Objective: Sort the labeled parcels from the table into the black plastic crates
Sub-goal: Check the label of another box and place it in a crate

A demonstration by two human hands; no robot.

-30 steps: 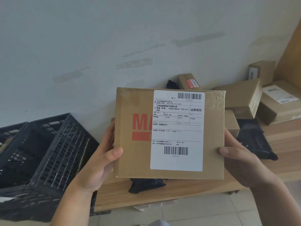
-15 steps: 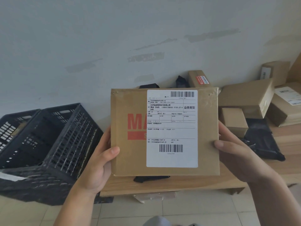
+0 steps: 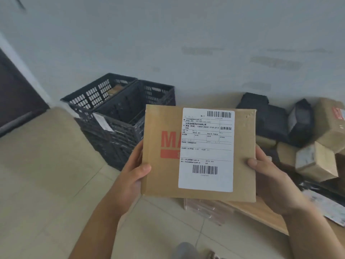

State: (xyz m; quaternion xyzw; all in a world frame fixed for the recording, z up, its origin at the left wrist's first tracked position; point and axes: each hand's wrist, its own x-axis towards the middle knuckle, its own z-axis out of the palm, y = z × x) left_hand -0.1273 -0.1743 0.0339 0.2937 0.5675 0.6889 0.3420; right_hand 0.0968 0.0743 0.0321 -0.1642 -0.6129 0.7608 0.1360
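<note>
Flat brown cardboard parcel (image 3: 198, 154) gripped in both hands!
Left hand (image 3: 130, 176) and right hand (image 3: 268, 182) clamp its edges; white label hides red lettering; black plastic crates (image 3: 119, 113) now behind-left, nearer centre.

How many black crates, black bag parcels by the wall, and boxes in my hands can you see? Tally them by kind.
Black crates: 2, the far crate and the near crate
Black bag parcels by the wall: 2, the left bag and the right bag
Boxes in hand: 1, the cardboard box, held between the left hand and the right hand
Total: 5
</note>
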